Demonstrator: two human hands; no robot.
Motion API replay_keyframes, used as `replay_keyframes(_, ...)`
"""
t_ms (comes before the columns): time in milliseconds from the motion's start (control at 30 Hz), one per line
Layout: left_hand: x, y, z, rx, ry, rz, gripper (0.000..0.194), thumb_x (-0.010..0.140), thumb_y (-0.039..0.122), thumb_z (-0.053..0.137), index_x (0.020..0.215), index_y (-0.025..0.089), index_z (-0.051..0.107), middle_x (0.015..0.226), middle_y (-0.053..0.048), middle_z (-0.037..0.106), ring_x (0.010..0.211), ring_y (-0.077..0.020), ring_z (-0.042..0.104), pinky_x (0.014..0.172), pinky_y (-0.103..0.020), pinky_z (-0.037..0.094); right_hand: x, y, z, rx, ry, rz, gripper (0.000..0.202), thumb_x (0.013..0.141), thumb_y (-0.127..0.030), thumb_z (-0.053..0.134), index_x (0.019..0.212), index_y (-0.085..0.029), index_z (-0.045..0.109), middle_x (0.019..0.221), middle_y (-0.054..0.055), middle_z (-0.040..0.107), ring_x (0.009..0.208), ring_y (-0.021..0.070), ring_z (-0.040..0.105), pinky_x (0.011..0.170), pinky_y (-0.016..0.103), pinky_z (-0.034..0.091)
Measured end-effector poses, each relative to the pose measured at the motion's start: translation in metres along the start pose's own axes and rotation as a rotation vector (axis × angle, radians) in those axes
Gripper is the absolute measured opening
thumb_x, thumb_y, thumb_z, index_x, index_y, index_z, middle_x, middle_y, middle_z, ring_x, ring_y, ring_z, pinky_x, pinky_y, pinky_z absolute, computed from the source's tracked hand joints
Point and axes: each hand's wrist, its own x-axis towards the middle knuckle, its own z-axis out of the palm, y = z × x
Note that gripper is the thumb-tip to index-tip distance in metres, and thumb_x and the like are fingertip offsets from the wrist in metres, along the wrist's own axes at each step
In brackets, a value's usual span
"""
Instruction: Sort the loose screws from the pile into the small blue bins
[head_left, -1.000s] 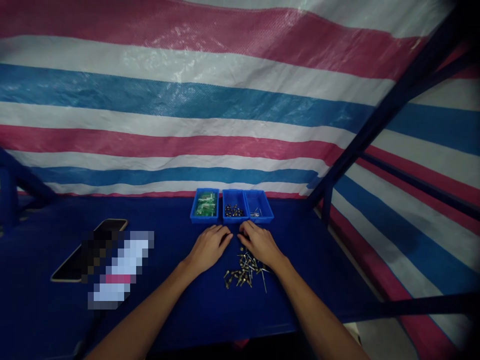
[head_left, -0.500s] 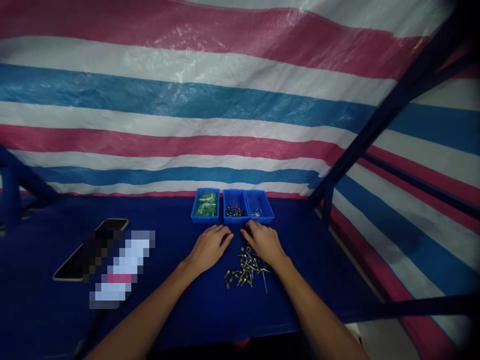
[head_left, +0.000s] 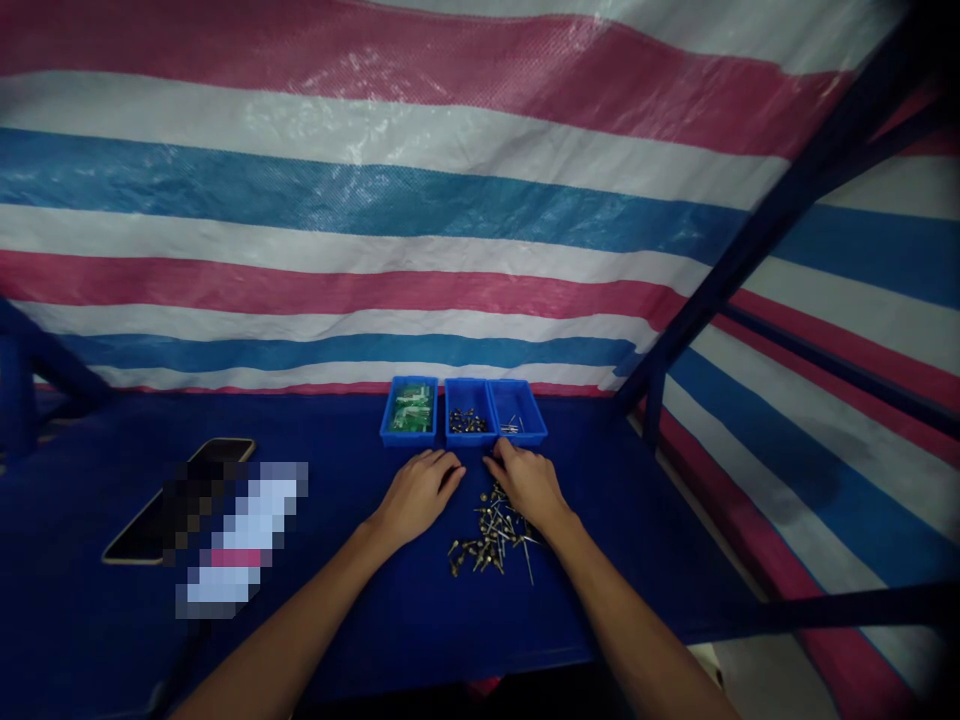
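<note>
My left hand [head_left: 422, 493] rests on the blue table, its thumb apart from the loosely bent fingers and nothing visible in it. Opposite it, my right hand [head_left: 531, 484] lies palm down with thumb and forefinger apart, just over the upper right edge of a loose pile of small metal parts [head_left: 491, 535]. The pile mixes short brass-coloured pieces with thin silver pins. Whatever is beneath the right palm is hidden. Beyond the hands stand three blue bins: the left bin [head_left: 409, 438] with green items, the middle bin [head_left: 470, 439] with brass-coloured parts, the right bin [head_left: 523, 438] with a few silver pins.
A dark phone [head_left: 217, 455] lies on the table [head_left: 360, 620] at the left, beside a blurred-out pale object [head_left: 251, 535]. Striped plastic sheeting [head_left: 375, 290] hangs behind. A blue metal frame post [head_left: 712, 290] slants up on the right.
</note>
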Motion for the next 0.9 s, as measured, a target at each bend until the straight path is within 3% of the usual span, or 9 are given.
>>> replay_keyframes(200,-0.0006,0.0008,-0.0009,-0.004,0.003,0.003,0.026,0.11,0.033,0.045,0.096,0.024,0.064,0.092,-0.002,0.069,0.09,-0.0218,0.065,0.092,-0.038,0.048,0.0009,0.0022,-0.005,-0.038,0.055,0.131,0.037,0.111,-0.053,0.041,0.112,-0.022,0.063,0.089,0.008,0.079,0.08,0.026,0.078,0.071,0.029,0.047)
replay_keyframes(367,-0.0006,0.0008,-0.0003,-0.011,0.007,-0.004,0.026,0.11,0.034,0.045,0.096,0.024,0.065,0.092,-0.002,0.069,0.09,-0.022,0.066,0.091,-0.038,0.05,0.0012,0.0044,-0.0088,-0.08,0.059,0.214,0.044,0.109,-0.057,0.041,0.105,-0.021,0.067,0.088,0.012,0.079,0.082,0.0283,0.078,0.074,0.032,0.05)
replay_keyframes(667,-0.0003,0.0002,-0.0001,-0.016,-0.002,0.002,0.028,0.111,0.035,0.043,0.096,0.024,0.064,0.092,-0.002,0.069,0.089,-0.0218,0.065,0.094,-0.04,0.05,0.0015,0.0028,-0.0054,-0.073,-0.073,0.213,0.041,0.108,-0.055,0.047,0.123,-0.019,0.059,0.1,0.015,0.078,0.092,0.0312,0.078,0.081,0.036,0.051)
replay_keyframes(900,-0.0008,-0.0012,0.0016,-0.007,0.003,0.006,0.029,0.111,0.036,0.042,0.097,0.024,0.064,0.093,-0.002,0.069,0.09,-0.0219,0.065,0.091,-0.039,0.05,0.0017,0.0028,-0.0061,-0.039,-0.101,0.14,0.027,0.11,-0.043,0.046,0.114,-0.02,0.059,0.098,0.012,0.079,0.089,0.0288,0.078,0.075,0.032,0.048)
